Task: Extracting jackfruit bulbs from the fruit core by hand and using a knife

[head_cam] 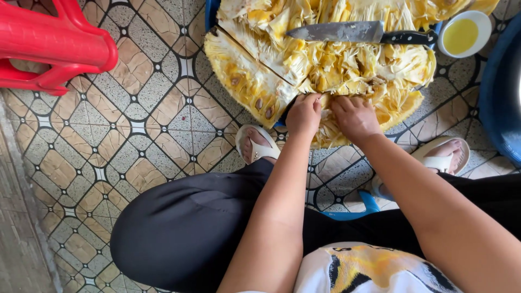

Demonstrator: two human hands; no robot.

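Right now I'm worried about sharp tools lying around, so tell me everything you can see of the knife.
The knife has a broad, dull grey metal blade, smeared and worn-looking, and a dark handle with pale rivets. It lies flat across the top of the cut yellow jackfruit, tip pointing left and handle to the right, ending near a small white bowl of yellow liquid. Neither hand touches it; both are lower down on the fruit.

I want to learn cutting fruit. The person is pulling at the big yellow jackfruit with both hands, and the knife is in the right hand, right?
Not quite. The head view shows the knife lying on top of the jackfruit, held by nobody. Both the left hand and the right hand are pulling at the fruit.
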